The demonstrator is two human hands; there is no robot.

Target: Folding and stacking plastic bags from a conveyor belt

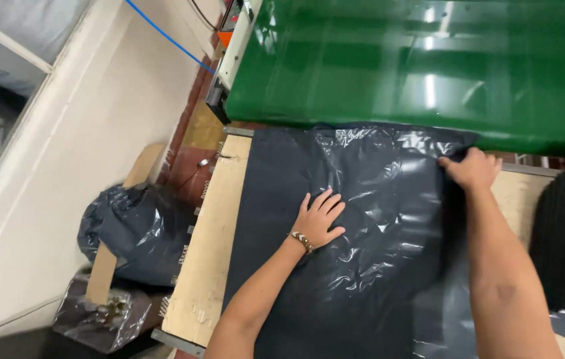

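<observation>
Far left: a stuffed dark bag (133, 229) sits on the floor, well left of your left hand, off the work surface.
Counter (206, 266): its bare wooden edge runs just left of your left hand.
Left hand (319, 216): your fingers are spread, palm flat on the dark plastic bag (362, 266), seemingly to pin it and keep it smooth.
Right hand (472, 167): you pinch the bag's upper edge, pulling the film taut.
Green conveyor belt (415, 66): it lies just beyond both hands, meeting the bag's far end.
</observation>
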